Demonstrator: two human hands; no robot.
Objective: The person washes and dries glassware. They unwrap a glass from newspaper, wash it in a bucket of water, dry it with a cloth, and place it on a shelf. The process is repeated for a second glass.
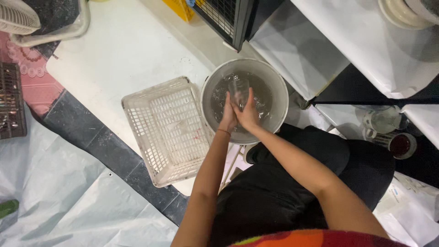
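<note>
Holding a clear drinking glass [238, 88] between both hands, over or partly in a round grey bucket [215, 82] of sudsy water. Left hand [227, 116] wraps the near-left side; right hand [248, 113] closes on the right side, fingers curled around the wall. Glass looks transparent, thin-walled, mouth toward the far side; hard to tell its shape through the foam. Judged light and rigid but fragile, and slippery while wet and soapy; safest purchase is around the body with both palms, not the rim. Red thread bracelet [223, 131] on the left wrist. White slotted plastic basket [167, 130] sits just left of the bucket on a white board [119, 50].
</note>
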